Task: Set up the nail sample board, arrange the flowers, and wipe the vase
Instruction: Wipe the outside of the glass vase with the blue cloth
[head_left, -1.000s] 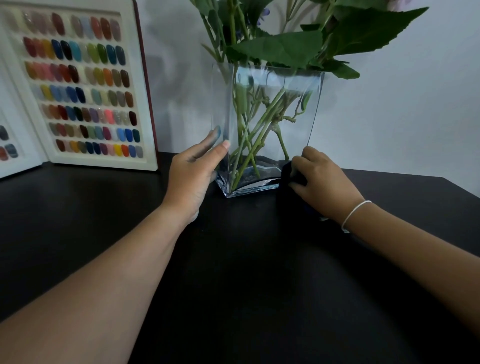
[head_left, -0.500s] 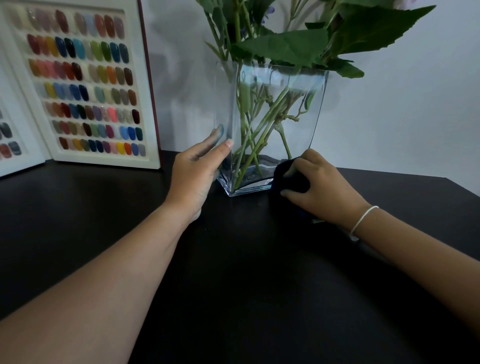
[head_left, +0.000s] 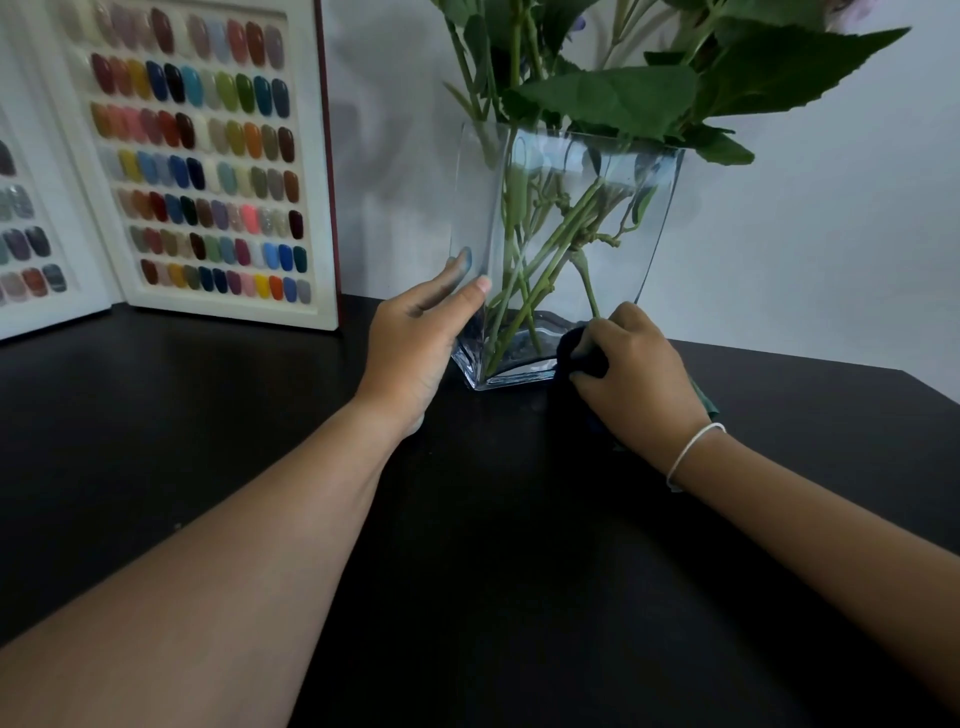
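I press my left hand (head_left: 415, 343) flat against the vase (head_left: 561, 249), fingers (head_left: 457, 270) spread on its left wall, so the glass won't slide. My right hand (head_left: 639, 374) is clenched on a dark cloth (head_left: 582, 358), rubbing low on the front wall. The vase stands at the desk's (head_left: 208, 415) back edge, flowers (head_left: 613, 88) already in, the board (head_left: 197, 156) propped open behind at its left.

Cloth (head_left: 582, 356) further left along vase (head_left: 566, 249) base.
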